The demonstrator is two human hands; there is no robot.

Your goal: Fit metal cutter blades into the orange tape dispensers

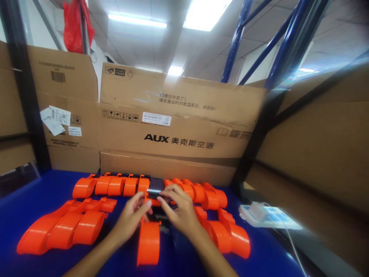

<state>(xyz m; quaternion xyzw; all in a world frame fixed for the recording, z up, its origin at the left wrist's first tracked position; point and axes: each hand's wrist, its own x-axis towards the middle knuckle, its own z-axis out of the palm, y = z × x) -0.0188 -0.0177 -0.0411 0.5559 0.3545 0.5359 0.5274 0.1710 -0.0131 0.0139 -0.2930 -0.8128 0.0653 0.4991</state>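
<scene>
In the middle, my left hand (pixel 131 215) is closed on an orange plastic tape dispenser (pixel 148 242), its rounded body hanging toward me and its far end between my fingers. My right hand (pixel 180 209), fingers pinched, is at that same far end. It grips a small dark piece with a pale toothed strip (pixel 154 191), right up against the orange plastic. The fingers partly cover where the two parts touch. Just behind the hands lies a dark rectangular object (pixel 157 183).
Several orange dispensers (pixel 117 186) line the back of the blue table (pixel 115 261). More lie at left (pixel 62 231) and right (pixel 239 238). Cardboard boxes (pixel 184 130) wall the back between dark posts. A white power strip with a cable (pixel 269 216) sits at right.
</scene>
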